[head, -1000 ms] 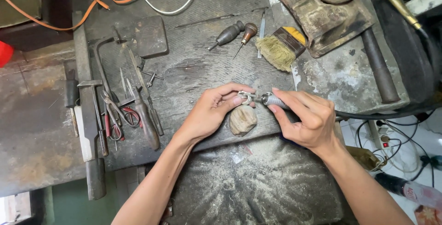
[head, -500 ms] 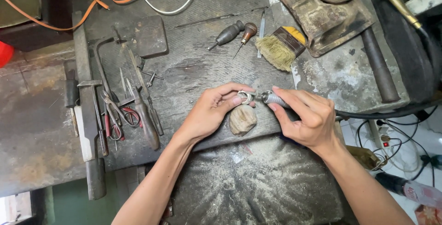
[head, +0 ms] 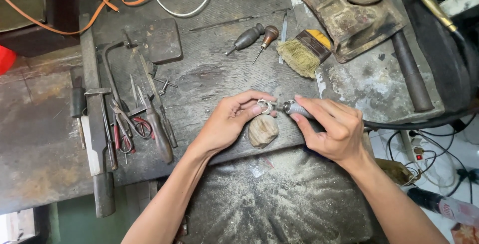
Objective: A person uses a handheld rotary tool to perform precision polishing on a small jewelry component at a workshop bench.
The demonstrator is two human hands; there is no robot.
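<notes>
A small silver ring (head: 264,107) sits just right of the frame's centre, pinched between the thumb and forefinger of the left hand (head: 227,124). The ring rests on top of a rounded wooden peg (head: 263,130) that juts from the edge of the tabletop (head: 209,82). Touching the ring from the right is the tip of a rotary handpiece (head: 297,109), a slim metal tool with a ribbed grip. The right hand (head: 334,129) holds it like a pen, its fingers closed around the grip, and a dark flexible shaft (head: 414,123) runs from it towards the right edge.

Below the hands lies a dark sheet dusted with pale filings (head: 279,199). In the upper middle lie two wooden-handled gravers (head: 257,37) and a flat brush (head: 304,52) with worn bristles. In the upper right stands a rusty metal block (head: 344,14). To the left lie a saw frame (head: 115,74), red-handled snips (head: 127,131), pliers (head: 154,124) and a small hammer (head: 102,124). An orange cable (head: 107,2) crosses the upper left.
</notes>
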